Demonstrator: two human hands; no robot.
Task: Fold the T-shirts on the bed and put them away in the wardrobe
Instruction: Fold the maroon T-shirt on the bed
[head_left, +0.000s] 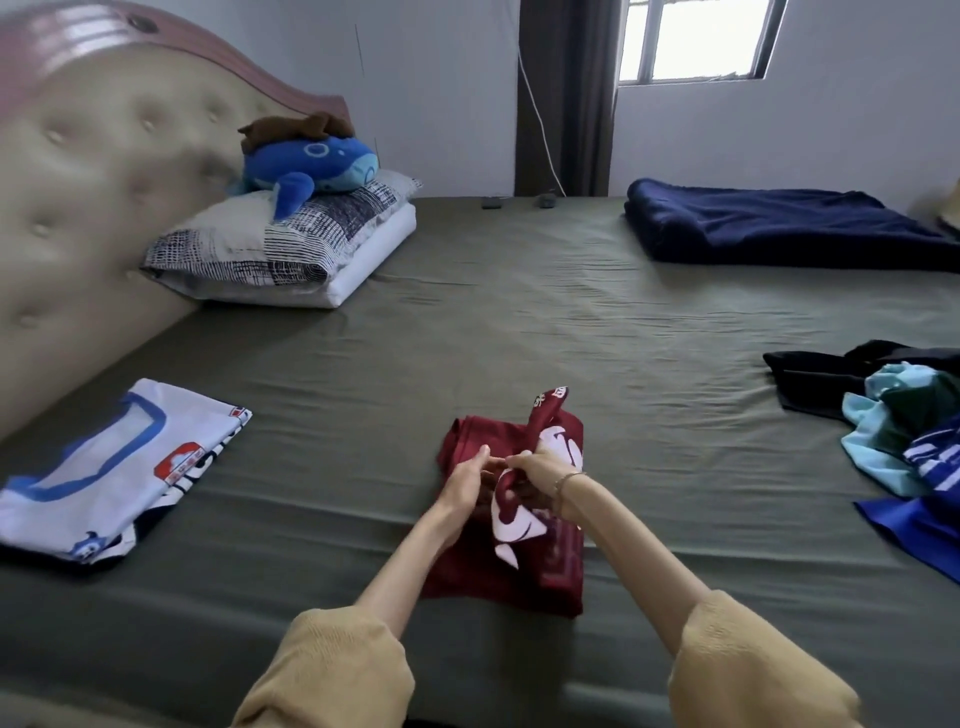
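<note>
A dark red T-shirt (524, 566) with white print lies partly folded on the olive bed sheet (467, 338) in front of me. My left hand (465, 480) rests flat on its left part, fingers together. My right hand (540, 467) pinches a lifted fold of the same shirt beside it. A white T-shirt (104, 467) with blue trim lies folded flat at the left. A loose heap of T-shirts (904, 441), black, light blue and royal blue, sits at the right edge.
A padded headboard (88, 208) runs along the left. Stacked pillows (280, 244) with a blue plush whale (311, 166) lie at the far left. A folded navy blanket (769, 228) lies far right. A window and curtain are behind the bed.
</note>
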